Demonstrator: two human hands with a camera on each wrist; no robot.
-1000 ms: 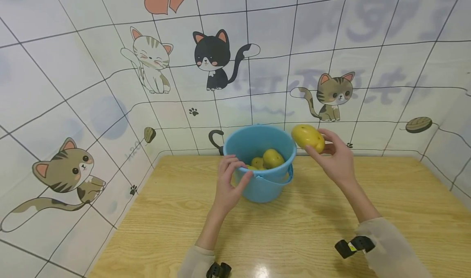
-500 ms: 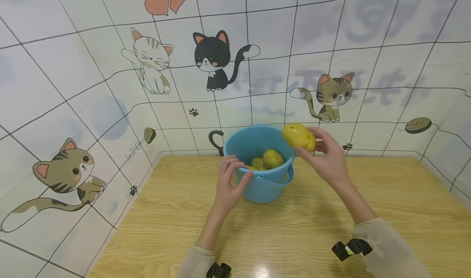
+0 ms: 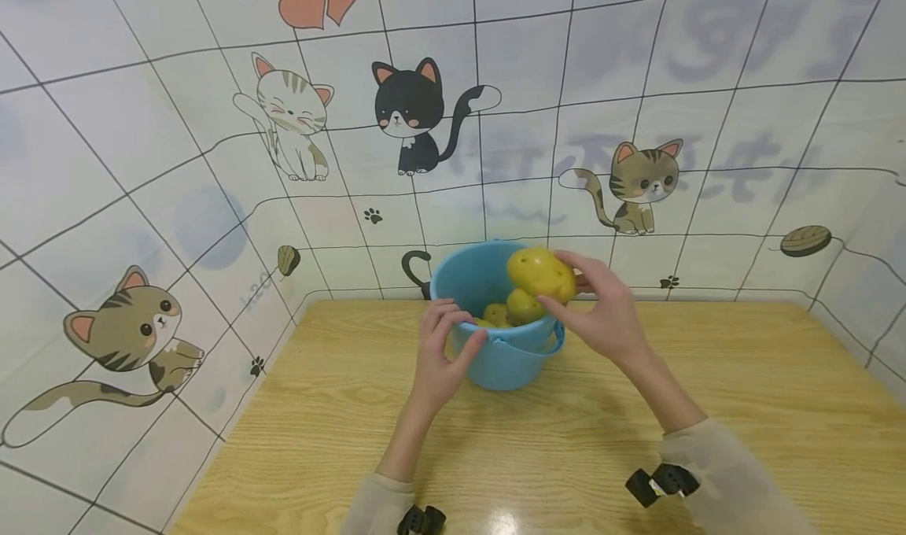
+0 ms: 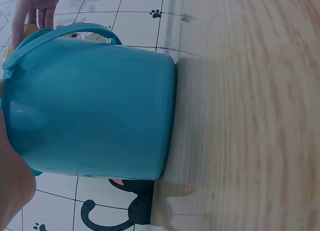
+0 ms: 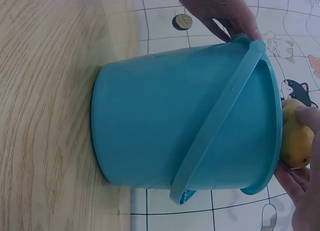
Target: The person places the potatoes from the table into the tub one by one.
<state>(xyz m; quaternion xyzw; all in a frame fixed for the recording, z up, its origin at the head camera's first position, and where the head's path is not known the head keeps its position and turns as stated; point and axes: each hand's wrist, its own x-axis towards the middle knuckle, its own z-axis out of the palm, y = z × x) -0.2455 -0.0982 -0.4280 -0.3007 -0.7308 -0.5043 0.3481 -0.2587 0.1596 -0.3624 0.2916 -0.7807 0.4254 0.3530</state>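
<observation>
A light blue bucket (image 3: 504,368) stands upright on the wooden table, its handle (image 3: 527,352) hanging down at the front right. My left hand (image 3: 440,354) grips the near left rim, thumb outside and fingers over the edge. In my right hand (image 3: 605,307) a yellow potato (image 3: 535,269) is pinched between thumb and fingers, over the right side of the bucket's mouth. Several more potatoes (image 3: 521,310) lie inside, partly hidden by the front wall. The right wrist view shows the held potato (image 5: 296,141) right at the rim.
The wood-grain table (image 3: 297,440) runs back to a white wall covering (image 3: 524,142) printed with cats and grid lines, close behind the bucket. Black cameras are strapped on both wrists, over pale sleeves (image 3: 729,472).
My right hand has carried the potato leftward, from outside the bucket's right rim to over its mouth. My left hand and the bucket have stayed put.
</observation>
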